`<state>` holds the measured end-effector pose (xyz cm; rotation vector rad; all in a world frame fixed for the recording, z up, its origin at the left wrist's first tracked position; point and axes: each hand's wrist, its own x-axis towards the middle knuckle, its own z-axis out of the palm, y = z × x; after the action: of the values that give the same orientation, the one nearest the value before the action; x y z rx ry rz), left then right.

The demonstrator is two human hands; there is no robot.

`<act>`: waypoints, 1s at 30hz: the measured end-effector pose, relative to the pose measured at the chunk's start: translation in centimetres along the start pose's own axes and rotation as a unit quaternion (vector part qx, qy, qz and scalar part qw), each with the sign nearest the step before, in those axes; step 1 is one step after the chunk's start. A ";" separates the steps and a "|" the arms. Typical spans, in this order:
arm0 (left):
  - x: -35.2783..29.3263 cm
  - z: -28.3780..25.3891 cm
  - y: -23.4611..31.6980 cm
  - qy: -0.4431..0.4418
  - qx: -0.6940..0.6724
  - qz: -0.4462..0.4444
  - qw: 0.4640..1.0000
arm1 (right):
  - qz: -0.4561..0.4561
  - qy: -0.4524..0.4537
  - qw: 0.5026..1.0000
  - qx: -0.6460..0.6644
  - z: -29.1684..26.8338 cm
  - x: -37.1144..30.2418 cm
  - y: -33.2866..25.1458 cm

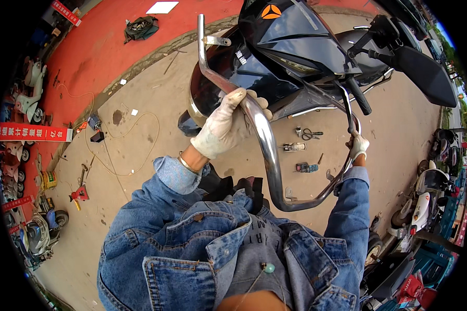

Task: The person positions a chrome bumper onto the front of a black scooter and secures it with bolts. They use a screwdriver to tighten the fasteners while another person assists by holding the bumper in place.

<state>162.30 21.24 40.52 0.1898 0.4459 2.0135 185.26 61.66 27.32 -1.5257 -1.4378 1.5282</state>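
Observation:
A bent chrome tube bar (267, 142) with small welded mounting tabs hangs in front of my body, gripped at both sides. My left hand (228, 122), in a whitish work glove, is wrapped round its left length. On the far right length my right hand (358, 144), gloved too, closes round the tube; its fingers are partly hidden. Just beyond the bar stands a black electric scooter (296, 46) with an orange emblem on its front. The bar's upper left end overlaps the scooter's front in view, and I cannot tell whether they touch.
On the concrete below lie a cordless power tool (307, 167), a clear-bodied tool (294, 147) and scissors (311, 135). Further left are a cable (150, 142), a small dark device (94, 123) and a red jack (79, 194). Parked scooters (429, 192) line the right side.

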 end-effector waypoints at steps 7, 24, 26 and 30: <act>5.8 -4.5 11.1 0.002 0.000 -0.011 1.000 | 0.009 0.004 0.998 0.056 9.1 -1.9 -1.2; 22.8 -25.9 30.7 0.091 0.402 -0.192 0.891 | -0.015 0.326 0.927 0.185 32.3 -18.8 6.2; 22.9 -26.4 29.6 0.104 0.383 -0.193 0.897 | -0.006 0.327 0.930 0.167 31.9 -19.2 7.7; 22.7 -28.9 28.9 0.142 0.382 -0.213 0.888 | 0.045 0.356 0.920 0.158 33.8 -20.3 10.8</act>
<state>118.55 22.77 23.92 0.2502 1.3420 1.3452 161.32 29.99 17.54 -1.7022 -0.6756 1.0062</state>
